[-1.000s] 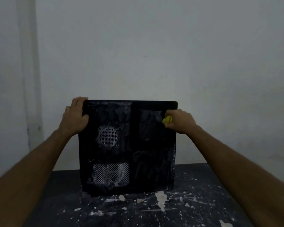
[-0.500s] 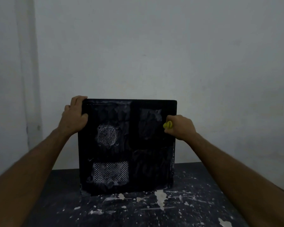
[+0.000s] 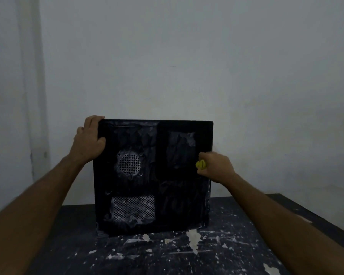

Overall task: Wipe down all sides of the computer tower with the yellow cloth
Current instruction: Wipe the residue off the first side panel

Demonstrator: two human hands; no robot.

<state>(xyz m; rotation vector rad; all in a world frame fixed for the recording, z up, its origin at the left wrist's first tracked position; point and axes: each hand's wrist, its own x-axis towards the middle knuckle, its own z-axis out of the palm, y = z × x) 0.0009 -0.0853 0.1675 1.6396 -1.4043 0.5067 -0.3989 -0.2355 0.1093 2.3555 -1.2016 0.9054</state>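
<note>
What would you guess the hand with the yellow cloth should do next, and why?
Probably keep sliding the yellow cloth down the computer tower's right edge. The right hand grips it about halfway down that edge, with the lower stretch looking smudged, while the left hand holds the top left corner steady.

yellow cloth (image 3: 201, 164): mostly hidden in right hand (image 3: 215, 166) | tower's far sides: unseen
</note>
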